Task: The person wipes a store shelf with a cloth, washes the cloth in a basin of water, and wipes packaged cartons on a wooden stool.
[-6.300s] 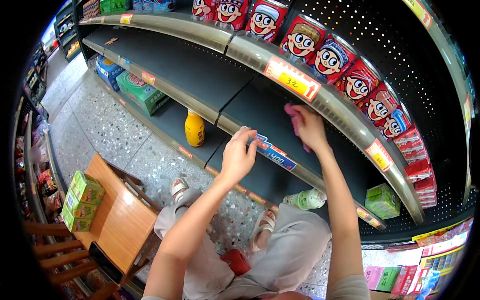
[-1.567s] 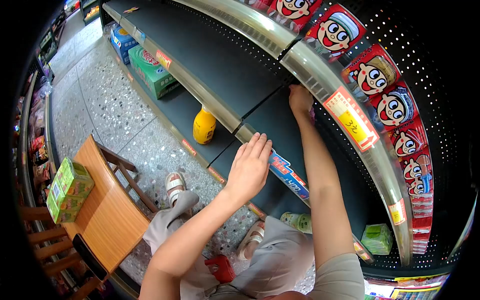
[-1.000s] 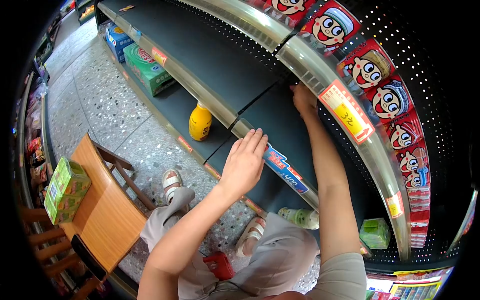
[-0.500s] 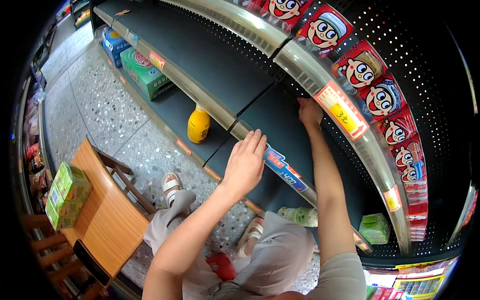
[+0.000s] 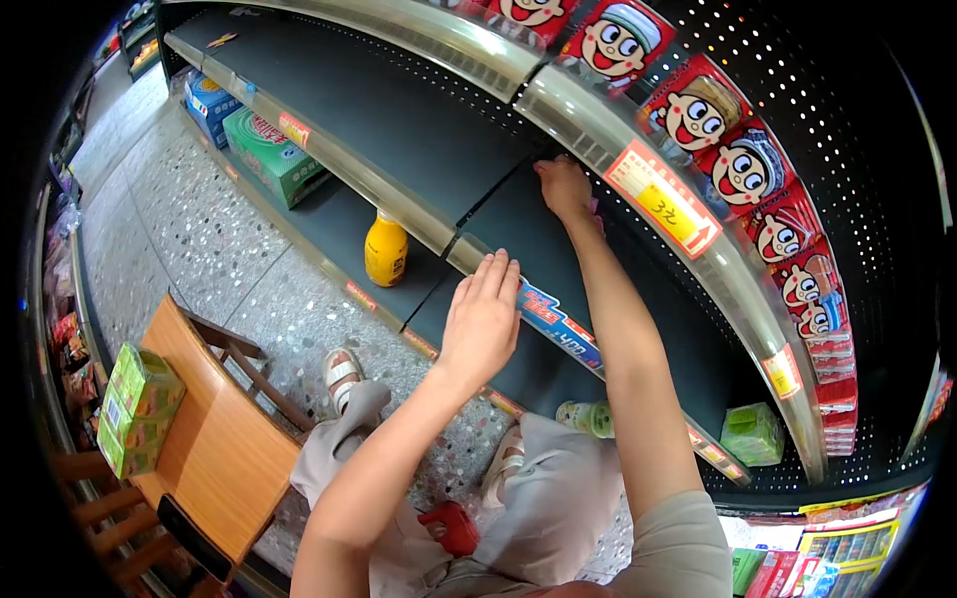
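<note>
My left hand [image 5: 482,321] rests flat on the front edge of the grey shelf [image 5: 399,140], its fingers stretched out beside a blue price label [image 5: 558,321]. Deep on the same shelf, near its back, my right hand [image 5: 566,187] is closed and pressed down. A bit of pink cloth [image 5: 597,213] shows beside its wrist; most of the cloth is hidden under the hand. On the lower shelf a yellow bottle [image 5: 386,251] stands upright to the left of my left hand. A bottle with a pale green label [image 5: 588,419] lies partly behind my right forearm.
Red snack packs [image 5: 695,118] with cartoon faces line the upper shelf, whose price rail [image 5: 658,194] overhangs my right arm. Green and blue boxes [image 5: 271,154] sit at the lower left. A wooden stool [image 5: 219,429] bears a green pack [image 5: 142,409]. Another green pack [image 5: 752,435] sits at right.
My right hand has moved left and slightly toward the back along the shelf. The left hand stays on the shelf edge. The whole view has shifted slightly.
</note>
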Demonstrator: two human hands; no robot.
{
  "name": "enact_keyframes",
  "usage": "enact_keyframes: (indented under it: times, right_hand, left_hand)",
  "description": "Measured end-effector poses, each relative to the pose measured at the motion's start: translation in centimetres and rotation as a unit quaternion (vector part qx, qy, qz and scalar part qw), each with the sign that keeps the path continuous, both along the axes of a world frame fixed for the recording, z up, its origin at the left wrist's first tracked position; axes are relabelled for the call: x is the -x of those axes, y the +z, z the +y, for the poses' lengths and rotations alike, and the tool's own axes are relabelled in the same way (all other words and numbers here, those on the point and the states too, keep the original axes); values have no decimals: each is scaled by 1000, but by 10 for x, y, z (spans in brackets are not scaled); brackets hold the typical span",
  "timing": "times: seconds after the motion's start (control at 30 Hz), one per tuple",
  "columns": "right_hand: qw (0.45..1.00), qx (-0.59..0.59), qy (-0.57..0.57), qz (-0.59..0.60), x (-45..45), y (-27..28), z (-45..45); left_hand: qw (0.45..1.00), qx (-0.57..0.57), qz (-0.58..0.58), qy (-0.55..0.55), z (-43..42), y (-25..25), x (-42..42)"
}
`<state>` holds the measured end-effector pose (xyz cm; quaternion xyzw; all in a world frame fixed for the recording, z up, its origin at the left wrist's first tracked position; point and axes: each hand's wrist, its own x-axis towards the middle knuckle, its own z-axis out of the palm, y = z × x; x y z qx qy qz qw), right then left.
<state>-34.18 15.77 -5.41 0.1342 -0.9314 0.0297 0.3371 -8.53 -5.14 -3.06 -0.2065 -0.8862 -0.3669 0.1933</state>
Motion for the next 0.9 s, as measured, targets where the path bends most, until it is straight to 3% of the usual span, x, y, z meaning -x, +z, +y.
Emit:
enact_keyframes:
  times: [0.13, 0.17, 0.43, 0.7, 0.8, 0.83, 0.87, 0.9]
  right_hand:
    - [994, 19, 107, -13, -8, -3, 18]
    - [988, 52, 112, -91, -25, 7, 13]
    - [955, 119, 196, -189, -93, 34, 3]
    - [940, 128, 171, -266, -137, 43, -1]
    - [939, 105, 226, -237, -153, 48, -1]
    - [923, 131, 202, -300, -159, 51, 1]
    - [922, 126, 259, -257, -159, 42, 7]
    - [905, 154, 237, -317, -168, 50, 8]
  left_hand:
    - [1000, 6, 6, -4, -1, 2, 2]
    - [1000, 6, 4, -5, -1, 3, 2]
    - [1000, 17, 10, -17, -2, 5, 2]
    - [999, 22, -7, -32, -4, 10, -1]
    - [999, 21, -3, -32, -5, 6, -1]
    - [999, 22, -9, -34, -5, 6, -1]
    - [999, 23, -17, -38, -5, 5, -2]
    - [999, 27, 4, -42, -6, 0, 0]
